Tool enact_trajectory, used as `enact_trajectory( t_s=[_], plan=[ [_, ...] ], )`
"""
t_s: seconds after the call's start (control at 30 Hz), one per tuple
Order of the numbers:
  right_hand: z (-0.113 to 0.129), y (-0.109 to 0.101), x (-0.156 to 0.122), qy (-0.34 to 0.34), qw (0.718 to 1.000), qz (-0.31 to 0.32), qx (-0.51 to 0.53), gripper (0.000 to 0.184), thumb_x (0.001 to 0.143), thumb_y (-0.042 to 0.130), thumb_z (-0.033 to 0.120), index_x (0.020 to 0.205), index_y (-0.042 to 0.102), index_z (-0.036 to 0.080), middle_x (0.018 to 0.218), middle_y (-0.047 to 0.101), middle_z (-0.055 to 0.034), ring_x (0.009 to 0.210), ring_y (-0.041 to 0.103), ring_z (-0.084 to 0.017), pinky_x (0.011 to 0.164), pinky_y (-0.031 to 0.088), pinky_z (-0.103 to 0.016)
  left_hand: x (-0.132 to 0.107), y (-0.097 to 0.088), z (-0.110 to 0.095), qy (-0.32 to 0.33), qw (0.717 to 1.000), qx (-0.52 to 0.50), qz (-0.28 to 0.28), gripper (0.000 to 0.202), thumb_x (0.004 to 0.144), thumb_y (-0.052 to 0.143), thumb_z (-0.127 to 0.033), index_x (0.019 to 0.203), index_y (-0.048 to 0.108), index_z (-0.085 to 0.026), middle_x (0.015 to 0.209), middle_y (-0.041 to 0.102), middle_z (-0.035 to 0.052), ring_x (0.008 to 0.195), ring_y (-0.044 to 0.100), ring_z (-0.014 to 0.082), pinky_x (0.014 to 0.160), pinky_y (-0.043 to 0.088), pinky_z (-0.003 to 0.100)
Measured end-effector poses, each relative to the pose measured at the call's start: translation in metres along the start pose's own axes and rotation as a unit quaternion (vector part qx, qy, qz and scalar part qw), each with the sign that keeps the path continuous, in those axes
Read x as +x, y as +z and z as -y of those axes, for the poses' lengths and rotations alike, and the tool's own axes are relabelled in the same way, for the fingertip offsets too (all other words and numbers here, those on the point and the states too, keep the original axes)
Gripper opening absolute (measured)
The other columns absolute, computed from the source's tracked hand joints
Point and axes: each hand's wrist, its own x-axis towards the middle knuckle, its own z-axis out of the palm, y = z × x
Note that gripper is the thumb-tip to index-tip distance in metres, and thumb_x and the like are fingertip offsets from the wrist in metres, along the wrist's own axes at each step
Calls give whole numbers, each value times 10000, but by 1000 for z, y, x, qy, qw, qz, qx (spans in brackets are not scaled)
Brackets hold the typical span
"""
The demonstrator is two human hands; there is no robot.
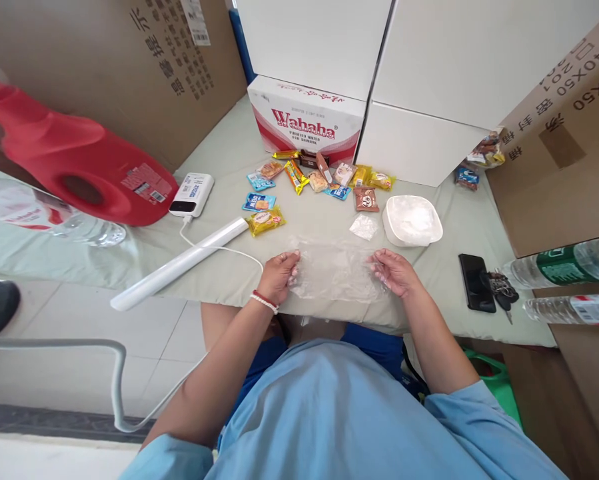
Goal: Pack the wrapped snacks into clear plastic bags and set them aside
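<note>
A clear plastic bag (336,270) is stretched flat between my two hands, low over the front of the table. My left hand (280,275) pinches its left edge, and my right hand (392,270) grips the opposite edge. Just beyond the bag lies a small crumpled piece of clear plastic (364,227). A white tub (412,221) with a translucent lid stands past my right hand. Beyond my left hand are a yellow snack packet (266,221) and a white plastic roll (179,263).
Several wrapped snacks (296,177) lie before a Wahaha box (306,123). A power bank (192,195) with a white cable and a red jug (89,160) are on the left. A phone (477,283), keys (502,287) and bottles (574,262) lie on the right.
</note>
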Motion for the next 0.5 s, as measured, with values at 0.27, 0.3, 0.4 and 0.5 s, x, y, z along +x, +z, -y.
enact_trajectory(
  t_s=[0.27,0.3,0.4,0.5],
  plan=[
    [24,-41,-7,-23,918,56,-391,313,739,807,473,755,689,184,704,685,-23,643,596,-148,573,493,-246,-12,-49,3,66,971,211,-87,351,628,800,-317,880,586,-198,700,591,-36,521,482,113,523,407,260],
    [35,-39,-6,-57,881,32,-469,273,788,758,456,776,706,189,721,695,-32,671,603,-163,603,488,-259,-16,-49,2,124,943,285,-120,342,653,784,-294,928,604,-199,791,620,-9,600,538,142,601,466,297],
    [71,-20,9,-176,751,-116,-626,230,921,593,385,925,743,212,898,750,-72,840,655,-225,720,481,-306,-28,-38,-2,319,813,465,-145,176,807,646,-214,982,660,-193,997,658,82,891,621,242,844,510,410],
    [92,13,41,-186,675,-162,-696,265,961,525,299,1089,742,217,1105,742,-114,1010,670,-275,815,487,-344,-37,-15,-1,412,719,559,-22,199,892,519,-129,919,702,-203,971,694,102,978,617,279,867,495,435]
  ],
)
